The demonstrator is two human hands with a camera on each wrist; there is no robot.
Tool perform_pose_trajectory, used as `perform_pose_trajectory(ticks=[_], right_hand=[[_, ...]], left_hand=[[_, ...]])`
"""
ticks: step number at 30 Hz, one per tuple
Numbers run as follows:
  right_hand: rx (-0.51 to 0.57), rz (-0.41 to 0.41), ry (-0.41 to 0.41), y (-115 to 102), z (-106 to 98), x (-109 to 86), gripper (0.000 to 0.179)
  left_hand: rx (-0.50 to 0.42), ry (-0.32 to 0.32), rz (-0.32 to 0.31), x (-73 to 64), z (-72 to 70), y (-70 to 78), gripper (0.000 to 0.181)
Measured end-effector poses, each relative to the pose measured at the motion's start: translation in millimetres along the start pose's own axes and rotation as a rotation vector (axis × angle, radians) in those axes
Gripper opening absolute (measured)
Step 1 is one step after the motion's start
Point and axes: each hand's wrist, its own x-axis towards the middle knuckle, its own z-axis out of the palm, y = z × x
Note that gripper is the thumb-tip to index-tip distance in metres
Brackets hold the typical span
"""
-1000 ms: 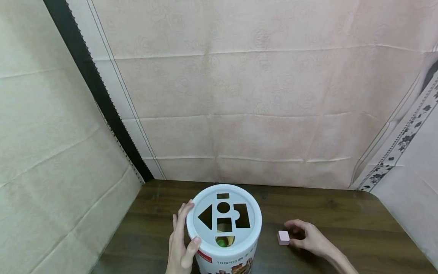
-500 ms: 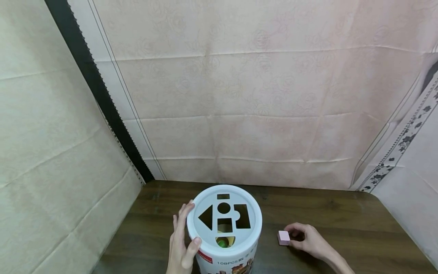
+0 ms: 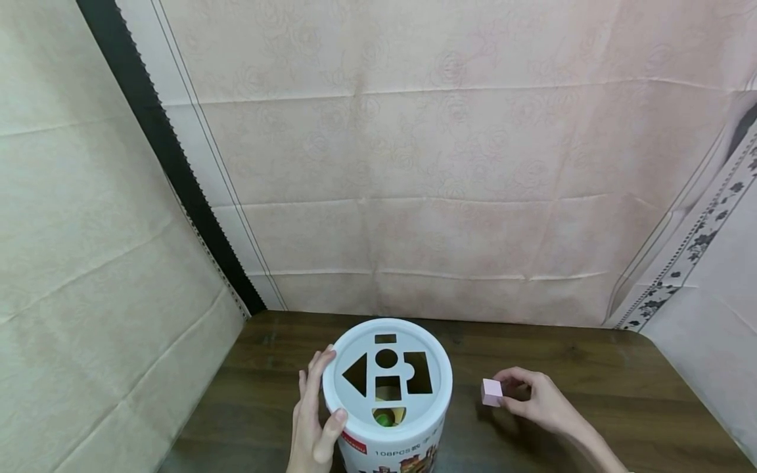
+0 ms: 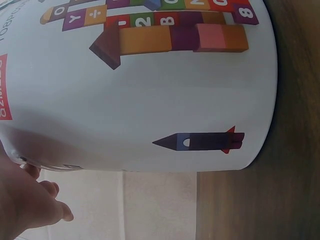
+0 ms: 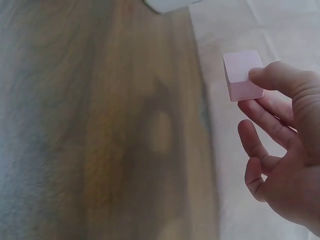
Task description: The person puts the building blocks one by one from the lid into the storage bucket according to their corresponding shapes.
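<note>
A white cylindrical block bucket [image 3: 426, 420] stands upright on the wooden table, its pale lid [image 3: 355, 420] cut with several shaped holes. My left hand [image 3: 313, 414] holds the bucket's left side, thumb at the front of the rim and fingers round toward the back. In the left wrist view the bucket's printed wall [image 4: 150, 95] fills most of the picture. To the right, my right hand [image 3: 541, 401] pinches a small pink block [image 3: 491, 392] between thumb and fingers. The right wrist view shows the pink block [image 5: 242, 75] raised off the table, its shadow below.
Brown wooden table [image 3: 591, 368] surrounds the bucket. A pale cloth [image 3: 414, 151] hangs behind it, with more cloth at the left [image 3: 106, 295] and right [image 3: 710, 348]. Through one lid hole a green piece [image 3: 386, 418] shows inside the bucket.
My right hand has lifted the pink block from the table a short way, and a shadow now shows beneath it. Left hand and bucket have stayed put.
</note>
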Motion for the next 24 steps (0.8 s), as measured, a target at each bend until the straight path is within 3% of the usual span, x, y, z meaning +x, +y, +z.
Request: perform_pose_trajectory(ticks=[7,13,24], right_hand=[[-0.089,-0.022,0.071,-27,-12,11.8,0.032],[-0.14,-0.057,0.115,-56,-26,24.0,0.034],[-0.146,-0.078,0.145,-92,-44,41.3,0.038]], left_hand=[[0.001,0.0,-0.014,-0.3,0.4,-0.1,0.069],[-0.004,0.009,0.025,1.0,0.5,-0.7,0.068],[0.003,0.007,-0.002,0.1,0.5,0.5,0.069]])
